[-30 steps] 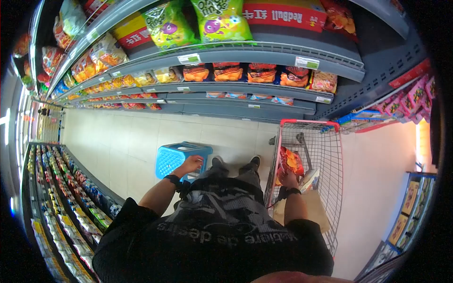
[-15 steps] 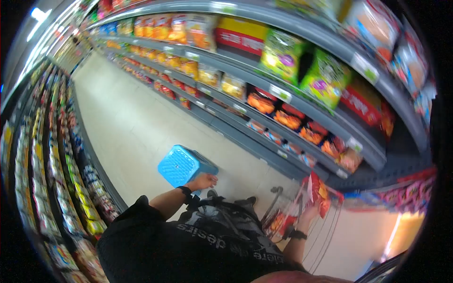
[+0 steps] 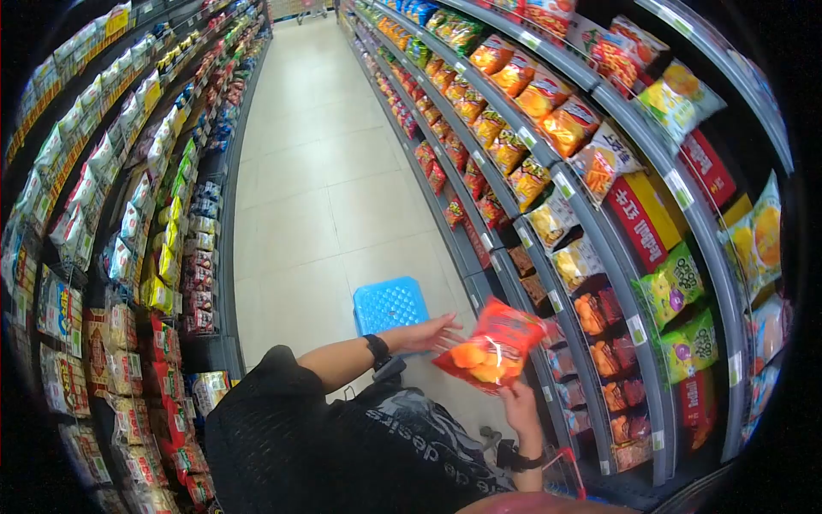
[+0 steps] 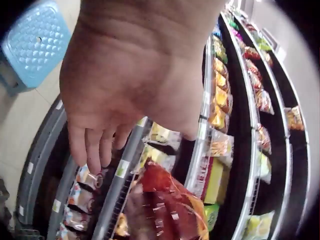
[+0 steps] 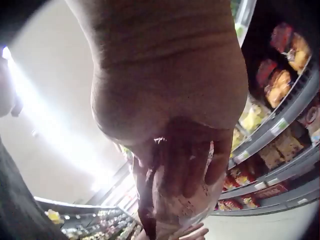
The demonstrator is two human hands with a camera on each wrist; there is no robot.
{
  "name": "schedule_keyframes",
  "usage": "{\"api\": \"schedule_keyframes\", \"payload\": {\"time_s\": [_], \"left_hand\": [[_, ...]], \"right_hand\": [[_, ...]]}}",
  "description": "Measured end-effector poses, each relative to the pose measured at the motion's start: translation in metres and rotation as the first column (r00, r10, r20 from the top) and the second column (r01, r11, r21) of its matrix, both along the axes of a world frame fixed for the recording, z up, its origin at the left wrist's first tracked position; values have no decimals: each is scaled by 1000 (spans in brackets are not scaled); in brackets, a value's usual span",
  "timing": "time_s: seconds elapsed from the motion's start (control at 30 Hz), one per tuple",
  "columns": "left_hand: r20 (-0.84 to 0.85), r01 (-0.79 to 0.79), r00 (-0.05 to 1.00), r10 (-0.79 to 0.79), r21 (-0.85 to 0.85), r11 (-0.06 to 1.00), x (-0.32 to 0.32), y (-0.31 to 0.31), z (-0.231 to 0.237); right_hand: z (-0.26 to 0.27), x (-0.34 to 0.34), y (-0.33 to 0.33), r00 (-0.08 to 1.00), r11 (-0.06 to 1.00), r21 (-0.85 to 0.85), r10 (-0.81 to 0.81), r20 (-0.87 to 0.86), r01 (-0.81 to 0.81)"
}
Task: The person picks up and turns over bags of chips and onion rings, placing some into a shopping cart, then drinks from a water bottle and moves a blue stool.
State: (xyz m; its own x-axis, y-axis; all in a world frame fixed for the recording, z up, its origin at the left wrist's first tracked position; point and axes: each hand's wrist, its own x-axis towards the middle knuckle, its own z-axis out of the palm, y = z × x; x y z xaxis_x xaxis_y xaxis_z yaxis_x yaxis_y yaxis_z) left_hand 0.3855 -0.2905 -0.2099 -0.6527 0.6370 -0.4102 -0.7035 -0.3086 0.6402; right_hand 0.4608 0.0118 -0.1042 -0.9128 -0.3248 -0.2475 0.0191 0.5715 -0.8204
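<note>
A red chip bag with orange rounds printed on it is held up in front of the body. My right hand grips it at its lower edge, thumb on the printed face. In the right wrist view the fingers lie along the bag's pale back. My left hand reaches toward the bag's left side with its fingers straight. The left wrist view has this palm facing the camera, holding nothing, with the red bag just beyond the fingertips.
A blue stool stands on the floor beyond the left forearm. Shelves of snack bags run along the right, and packed shelves line the left. Part of a red-trimmed shopping cart shows beside the right wrist. A tiled aisle stretches ahead.
My right hand has lifted the red chip bag out of the cart and brought it up before the body. The left hand has moved right, toward the bag. The view has turned along the aisle.
</note>
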Motion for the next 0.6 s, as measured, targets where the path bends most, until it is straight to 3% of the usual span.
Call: {"api": "schedule_keyframes", "payload": {"time_s": [0.07, 0.1, 0.17, 0.23, 0.33, 0.4, 0.5, 0.53, 0.57, 0.6], "left_hand": [[-36, -20, 999, 25, 119, 993, -9, -17, 14], [-118, -54, 991, 58, 41, 998, -8, -26, 27], [-284, -134, 954, 99, -107, 985, -3, -36, 58], [-389, -236, 902, 185, -88, 968, -4, -39, 68], [-471, -325, 838, 276, -22, 946, -16, -26, 45], [-444, -322, 851, 281, -18, 946, -16, -16, 45], [-572, -332, 781, 251, -39, 942, -22, -4, 75], [-580, -316, 774, 255, -5, 949, -27, 3, 78], [-586, -293, 770, 255, 31, 956, -32, 11, 81], [-595, -249, 778, 200, 0, 968, -34, 19, 94]], "right_hand": [[12, -8, -38, 982, 990, -27, 133, -132, -138], [15, -10, -51, 961, 978, -35, 195, -198, -206], [12, -16, -59, 962, 968, 79, 246, -119, -238], [13, -21, -66, 946, 950, 122, 301, -121, -286], [0, -20, -60, 982, 980, -143, 157, 104, -142], [2, -23, -62, 971, 919, -377, 185, 150, -117], [16, -21, -62, 949, 758, -651, 190, 253, 22], [11, -19, -53, 946, 768, -637, 153, 286, 68], [7, -22, -44, 977, 823, -568, 102, 187, 22], [22, -18, -48, 982, 785, -611, 16, 188, 104]]}}
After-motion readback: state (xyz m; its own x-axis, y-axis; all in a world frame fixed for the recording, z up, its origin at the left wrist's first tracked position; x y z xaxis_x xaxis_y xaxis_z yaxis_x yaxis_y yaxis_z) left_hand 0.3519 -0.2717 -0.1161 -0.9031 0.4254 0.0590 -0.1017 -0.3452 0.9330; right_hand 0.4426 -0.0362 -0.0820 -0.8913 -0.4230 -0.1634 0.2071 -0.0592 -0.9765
